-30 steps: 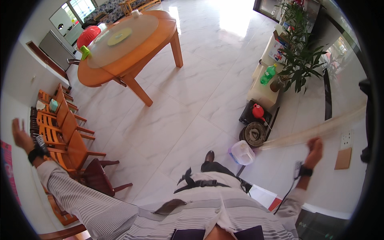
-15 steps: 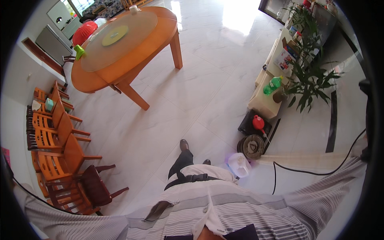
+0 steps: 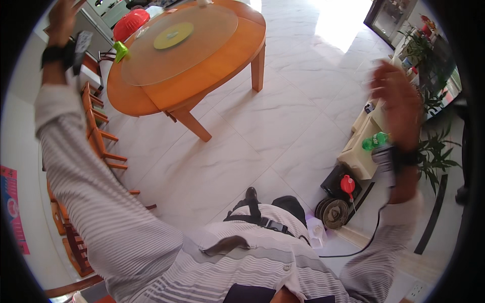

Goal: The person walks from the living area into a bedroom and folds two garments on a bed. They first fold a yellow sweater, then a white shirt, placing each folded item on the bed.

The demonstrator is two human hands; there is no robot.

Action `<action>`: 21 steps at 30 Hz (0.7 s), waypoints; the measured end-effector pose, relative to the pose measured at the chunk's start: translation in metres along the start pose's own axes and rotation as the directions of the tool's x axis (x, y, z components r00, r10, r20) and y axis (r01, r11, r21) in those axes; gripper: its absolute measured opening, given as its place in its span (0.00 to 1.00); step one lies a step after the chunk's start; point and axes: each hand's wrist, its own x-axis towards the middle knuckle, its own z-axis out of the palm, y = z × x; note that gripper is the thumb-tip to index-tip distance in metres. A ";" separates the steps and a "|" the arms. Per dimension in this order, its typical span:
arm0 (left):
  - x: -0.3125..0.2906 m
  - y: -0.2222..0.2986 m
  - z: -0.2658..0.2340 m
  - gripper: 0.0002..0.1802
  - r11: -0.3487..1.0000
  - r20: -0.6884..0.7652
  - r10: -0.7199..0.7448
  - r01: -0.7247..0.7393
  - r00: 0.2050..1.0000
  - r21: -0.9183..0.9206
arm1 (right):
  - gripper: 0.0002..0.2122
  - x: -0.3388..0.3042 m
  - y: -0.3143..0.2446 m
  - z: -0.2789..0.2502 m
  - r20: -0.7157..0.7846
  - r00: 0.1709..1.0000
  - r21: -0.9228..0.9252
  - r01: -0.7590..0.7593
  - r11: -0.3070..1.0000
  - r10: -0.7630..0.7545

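Both my arms are raised in striped sleeves, with a dark strap and a small device on each wrist. At the upper left, my left hand is partly cut off by the picture's dark rim; its thumb stands apart and nothing shows in it. On the right, my right hand is smeared by motion, its fingers loosely spread and bare of any object. From this view it overlaps the cream low cabinet and a green bottle is just below it; no contact is visible.
A round orange wooden table with a glass turntable stands ahead, a red cover beyond its left side. Wooden chairs line the left wall. Near the right are a red watering can, a coiled round object and leafy plants.
Both arms have come up from the sides, bringing both hands into view. The view has shifted, so the table and cabinet appear farther right.
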 end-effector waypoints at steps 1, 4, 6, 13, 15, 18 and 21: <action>0.012 -0.015 0.033 0.44 0.999 0.035 -0.027 0.029 0.999 -0.046 | 0.14 -0.001 0.018 0.047 0.113 0.985 0.308 -0.159 0.938 0.130; 0.040 -0.048 0.133 0.26 0.983 -0.058 -0.052 0.041 0.997 -0.181 | 0.13 0.002 0.037 0.159 0.461 0.884 0.566 -0.361 0.741 0.080; 0.051 -0.073 0.190 0.19 0.979 -0.041 -0.028 0.019 0.999 -0.202 | 0.12 0.006 0.035 0.200 0.581 0.814 0.505 -0.371 0.779 0.011; 0.054 -0.104 0.338 0.14 0.988 0.215 -0.007 0.040 0.977 -0.150 | 0.11 0.026 0.154 0.105 0.605 0.793 0.282 -0.135 0.950 -0.067; 0.056 -0.098 0.375 0.18 0.986 0.272 -0.076 0.112 0.959 -0.121 | 0.11 0.021 0.208 0.041 0.604 0.722 0.157 -0.524 0.837 0.338; 0.066 -0.091 0.426 0.17 0.959 0.320 -0.177 0.236 0.931 -0.159 | 0.10 0.006 0.268 -0.039 0.475 0.682 0.166 -0.690 0.704 0.556; 0.063 -0.099 0.481 0.14 0.921 0.343 -0.181 0.282 0.922 -0.270 | 0.11 -0.010 0.315 -0.102 0.369 0.675 0.226 -0.732 0.642 0.639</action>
